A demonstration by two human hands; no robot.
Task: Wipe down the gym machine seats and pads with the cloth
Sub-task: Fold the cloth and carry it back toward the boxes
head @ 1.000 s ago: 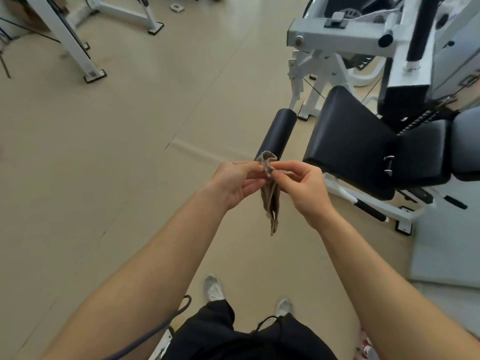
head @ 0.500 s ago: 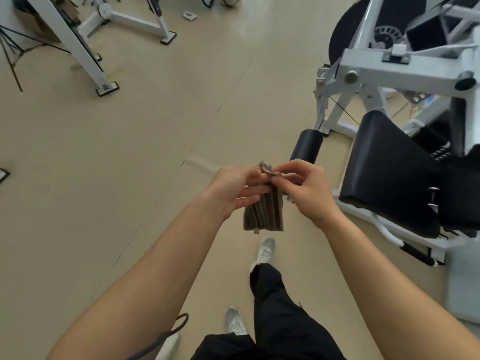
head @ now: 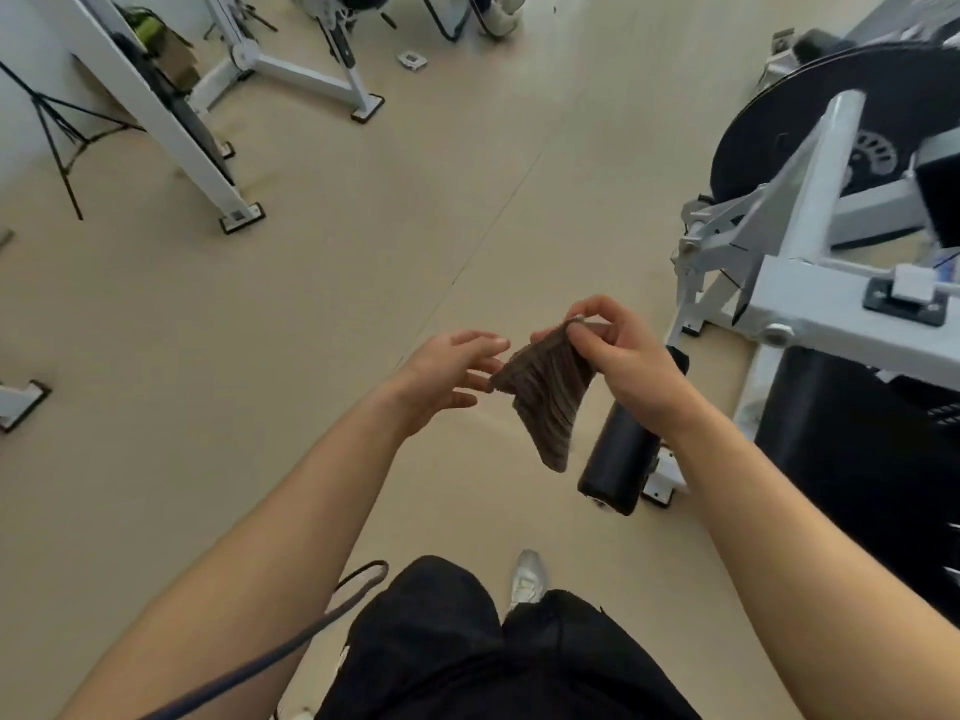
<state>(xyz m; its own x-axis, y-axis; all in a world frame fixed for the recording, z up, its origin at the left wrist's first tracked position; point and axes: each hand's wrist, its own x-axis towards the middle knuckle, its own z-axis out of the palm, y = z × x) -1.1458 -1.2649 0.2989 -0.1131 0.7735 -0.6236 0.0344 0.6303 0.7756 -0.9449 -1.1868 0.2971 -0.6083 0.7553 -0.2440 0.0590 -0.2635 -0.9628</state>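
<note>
Both forearms extended — left grip (head: 448,374) fingers spread, right grip (head: 623,361) pinching cloth (head: 545,400).

Floor (head: 311,304) here is plain beige and smooth, with one thin seam line (head: 493,236) running diagonally across it. Sitting on it: a white frame's black-padded foot (head: 241,216) top left, another foot (head: 368,107) further back, a black tripod (head: 62,132) by the wall, a small flat white thing (head: 413,59) lying loose, the gym machine's white base (head: 662,483) on the right, and a pale sneaker (head: 527,582) up close.
</note>
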